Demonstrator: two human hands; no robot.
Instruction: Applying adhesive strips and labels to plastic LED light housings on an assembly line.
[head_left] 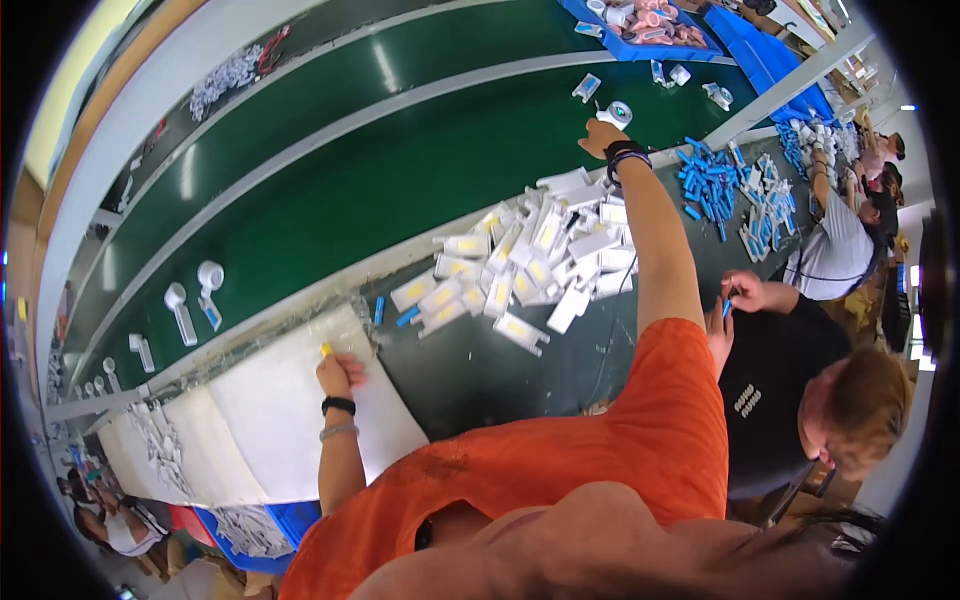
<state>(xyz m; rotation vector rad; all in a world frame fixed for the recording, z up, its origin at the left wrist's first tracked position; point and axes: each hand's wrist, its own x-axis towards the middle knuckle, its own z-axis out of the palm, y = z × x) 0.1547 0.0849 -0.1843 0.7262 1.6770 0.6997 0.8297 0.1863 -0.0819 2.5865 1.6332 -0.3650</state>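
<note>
My left hand is closed over the white sheet on the bench, with a small yellow piece pinched at its fingertips. Stretched out to the far right, my right hand is over the green conveyor belt. Its fingers close on a white round-headed device with a dark centre; the fingertips are partly hidden. Between my arms lies a heap of white rectangular housings, several with yellow patches. Two blue cylinders rest near the sheet's corner.
A co-worker in a black shirt sits at my right, holding a blue piece. Blue cylinders are piled beyond. A blue tray of pink and white parts stands at the far right. More white devices lie on the belt's left.
</note>
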